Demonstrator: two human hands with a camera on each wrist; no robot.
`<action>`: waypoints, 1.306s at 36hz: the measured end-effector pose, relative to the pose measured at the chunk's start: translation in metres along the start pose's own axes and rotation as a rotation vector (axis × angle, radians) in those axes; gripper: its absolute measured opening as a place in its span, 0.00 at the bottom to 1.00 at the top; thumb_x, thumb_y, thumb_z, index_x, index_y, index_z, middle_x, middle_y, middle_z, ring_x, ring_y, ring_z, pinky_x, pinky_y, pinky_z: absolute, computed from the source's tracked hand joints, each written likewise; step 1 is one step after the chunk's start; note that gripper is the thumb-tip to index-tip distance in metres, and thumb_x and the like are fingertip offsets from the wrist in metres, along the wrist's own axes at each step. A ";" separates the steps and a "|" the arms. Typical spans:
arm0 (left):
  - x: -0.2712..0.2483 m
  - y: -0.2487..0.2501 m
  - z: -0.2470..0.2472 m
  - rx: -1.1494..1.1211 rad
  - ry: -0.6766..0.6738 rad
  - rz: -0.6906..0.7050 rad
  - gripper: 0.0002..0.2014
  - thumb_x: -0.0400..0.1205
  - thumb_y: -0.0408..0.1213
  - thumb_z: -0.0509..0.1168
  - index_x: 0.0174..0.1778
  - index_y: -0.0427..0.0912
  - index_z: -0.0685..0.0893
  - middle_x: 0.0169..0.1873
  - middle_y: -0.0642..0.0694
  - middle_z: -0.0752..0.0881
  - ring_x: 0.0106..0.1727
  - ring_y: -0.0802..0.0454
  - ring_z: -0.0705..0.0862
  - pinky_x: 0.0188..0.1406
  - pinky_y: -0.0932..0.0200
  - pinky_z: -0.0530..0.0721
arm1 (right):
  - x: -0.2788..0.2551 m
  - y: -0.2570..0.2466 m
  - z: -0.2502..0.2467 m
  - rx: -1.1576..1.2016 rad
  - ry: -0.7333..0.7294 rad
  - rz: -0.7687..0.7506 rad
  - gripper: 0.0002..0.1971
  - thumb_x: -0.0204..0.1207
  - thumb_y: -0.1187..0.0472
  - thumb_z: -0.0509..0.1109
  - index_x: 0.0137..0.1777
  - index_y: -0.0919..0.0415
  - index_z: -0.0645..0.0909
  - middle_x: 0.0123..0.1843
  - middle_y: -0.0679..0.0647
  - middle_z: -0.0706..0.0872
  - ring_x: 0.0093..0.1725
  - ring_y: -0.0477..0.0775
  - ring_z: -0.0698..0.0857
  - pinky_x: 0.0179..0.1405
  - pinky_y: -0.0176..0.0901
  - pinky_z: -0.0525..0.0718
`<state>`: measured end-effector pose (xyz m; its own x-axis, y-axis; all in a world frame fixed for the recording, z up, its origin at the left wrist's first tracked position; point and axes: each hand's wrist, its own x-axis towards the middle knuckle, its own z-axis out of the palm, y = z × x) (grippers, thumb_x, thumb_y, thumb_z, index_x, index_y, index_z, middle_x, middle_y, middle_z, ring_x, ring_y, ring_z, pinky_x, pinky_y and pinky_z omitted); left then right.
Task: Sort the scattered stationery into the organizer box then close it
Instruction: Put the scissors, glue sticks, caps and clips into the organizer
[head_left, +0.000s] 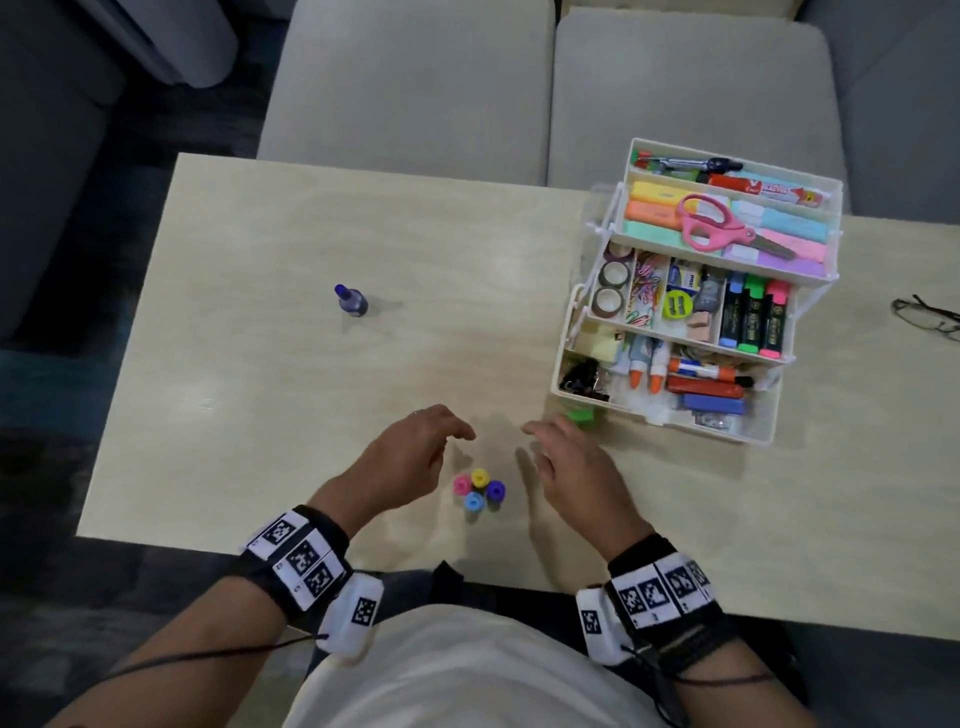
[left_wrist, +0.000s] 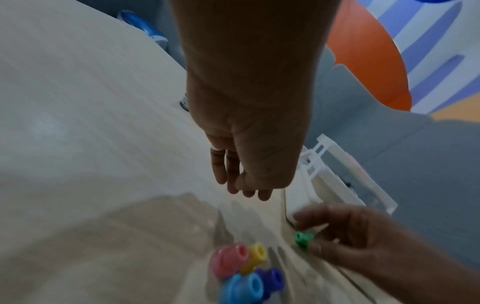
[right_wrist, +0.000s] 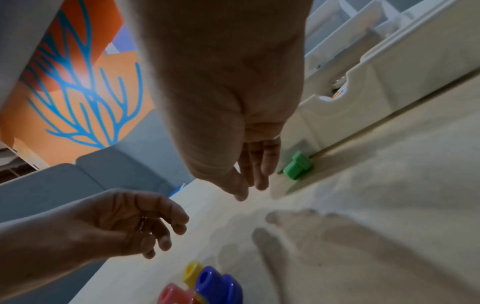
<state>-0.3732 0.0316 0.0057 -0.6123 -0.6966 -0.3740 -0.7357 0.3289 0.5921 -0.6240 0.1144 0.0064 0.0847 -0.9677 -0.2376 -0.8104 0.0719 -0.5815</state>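
The pale wooden counter (head_left: 270, 395) carries an open tiered organizer box (head_left: 670, 415) at its right, its trays full of markers, glue and scissors. Both hands hover near the front edge, holding nothing: the left hand (head_left: 410, 457) has loosely curled fingers, the right hand (head_left: 576, 467) relaxed ones. Between them sits a cluster of four coloured spools (head_left: 479, 489). A green piece (head_left: 581, 415) touches the box front. A small blue bottle (head_left: 352, 301) stands well to the left.
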 end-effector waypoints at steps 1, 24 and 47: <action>-0.003 -0.003 0.002 0.027 -0.049 0.025 0.32 0.74 0.19 0.57 0.68 0.55 0.84 0.62 0.54 0.82 0.60 0.50 0.84 0.53 0.49 0.87 | 0.000 -0.002 0.003 -0.028 0.032 0.036 0.16 0.83 0.62 0.68 0.69 0.55 0.86 0.63 0.51 0.85 0.56 0.56 0.86 0.51 0.49 0.86; 0.026 -0.013 0.018 0.264 -0.282 0.439 0.13 0.86 0.38 0.67 0.66 0.50 0.84 0.61 0.43 0.80 0.56 0.39 0.84 0.42 0.41 0.88 | 0.040 -0.005 0.028 0.517 0.680 0.966 0.17 0.72 0.45 0.85 0.48 0.54 0.85 0.45 0.49 0.90 0.46 0.56 0.88 0.47 0.43 0.80; 0.060 0.039 0.009 -0.173 0.039 0.155 0.08 0.80 0.39 0.77 0.46 0.51 0.83 0.40 0.56 0.86 0.41 0.54 0.85 0.43 0.46 0.87 | 0.006 0.064 -0.108 0.146 0.393 0.566 0.07 0.76 0.65 0.81 0.53 0.60 0.92 0.41 0.50 0.90 0.40 0.50 0.87 0.45 0.40 0.83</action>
<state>-0.4416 0.0084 -0.0001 -0.6998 -0.6716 -0.2433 -0.5714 0.3219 0.7549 -0.7384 0.0872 0.0519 -0.5650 -0.7856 -0.2521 -0.5796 0.5954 -0.5564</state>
